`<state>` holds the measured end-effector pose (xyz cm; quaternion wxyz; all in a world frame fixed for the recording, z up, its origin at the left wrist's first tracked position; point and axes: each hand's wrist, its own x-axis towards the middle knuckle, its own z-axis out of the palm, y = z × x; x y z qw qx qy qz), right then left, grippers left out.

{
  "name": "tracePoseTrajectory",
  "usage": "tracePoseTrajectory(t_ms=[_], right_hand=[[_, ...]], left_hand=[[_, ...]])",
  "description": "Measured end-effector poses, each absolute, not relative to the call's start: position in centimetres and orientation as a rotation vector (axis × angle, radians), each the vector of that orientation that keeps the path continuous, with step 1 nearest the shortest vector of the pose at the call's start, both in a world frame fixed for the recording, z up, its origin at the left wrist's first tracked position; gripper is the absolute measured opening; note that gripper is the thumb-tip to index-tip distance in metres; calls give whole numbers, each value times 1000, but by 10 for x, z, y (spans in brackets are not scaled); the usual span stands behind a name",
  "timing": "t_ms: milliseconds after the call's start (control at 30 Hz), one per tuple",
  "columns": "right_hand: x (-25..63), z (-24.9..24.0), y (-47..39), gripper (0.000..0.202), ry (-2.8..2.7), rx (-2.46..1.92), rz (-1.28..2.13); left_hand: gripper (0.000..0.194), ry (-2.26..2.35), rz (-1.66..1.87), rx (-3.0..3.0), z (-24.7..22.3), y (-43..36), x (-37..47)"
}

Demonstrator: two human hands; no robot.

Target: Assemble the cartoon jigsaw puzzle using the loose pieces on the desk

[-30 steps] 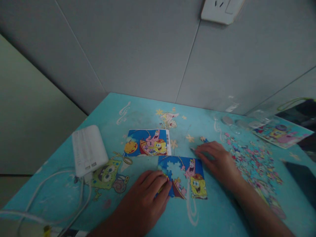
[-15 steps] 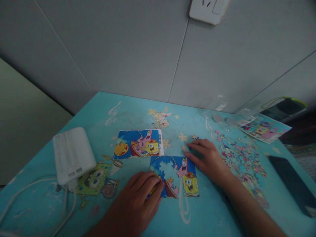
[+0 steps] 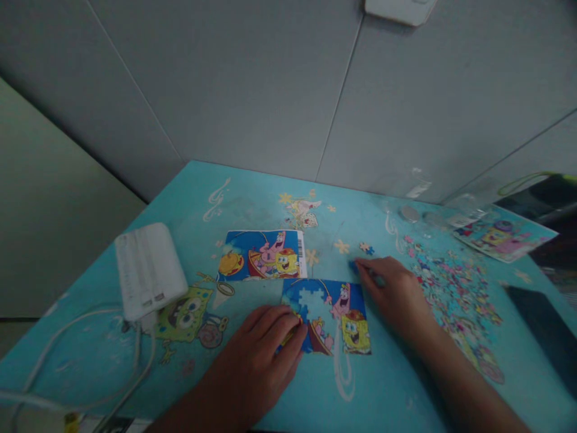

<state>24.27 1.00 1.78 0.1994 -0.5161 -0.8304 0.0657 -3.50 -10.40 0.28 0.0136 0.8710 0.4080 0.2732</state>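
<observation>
A partly assembled jigsaw puzzle (image 3: 356, 331) lies flat, with a gap in its middle that shows the tabletop. My left hand (image 3: 265, 349) covers its lower left corner, fingers bent together and pressed on that edge; the pieces under them are mostly hidden. Just beyond the puzzle's upper right corner, my right hand (image 3: 390, 285) pinches a small blue puzzle piece (image 3: 354, 266) between thumb and forefinger, close to the table. One loose puzzle piece (image 3: 366, 248) sits a little behind it. The matching picture card (image 3: 261, 255) lies directly behind the puzzle.
Many loose pieces (image 3: 451, 288) are spread to the right of my right forearm. A dark phone (image 3: 543, 328) lies farther right. Behind are a second picture card (image 3: 505, 234) and clear plastic packaging (image 3: 464, 210). At left stands a white power bank (image 3: 151, 270) with cables.
My right hand's fingers have closed on a blue piece; earlier they were apart beside a piece. The left hand stays on the puzzle. The whole view has shifted slightly.
</observation>
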Motion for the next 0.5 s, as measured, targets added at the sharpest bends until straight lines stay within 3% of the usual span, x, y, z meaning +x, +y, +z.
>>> tracePoseTrajectory(t_ms=[500], right_hand=[[257,10,8,29,-2204,-1600,448]], left_hand=[[24,1299,793,2655,2,-104,-32]])
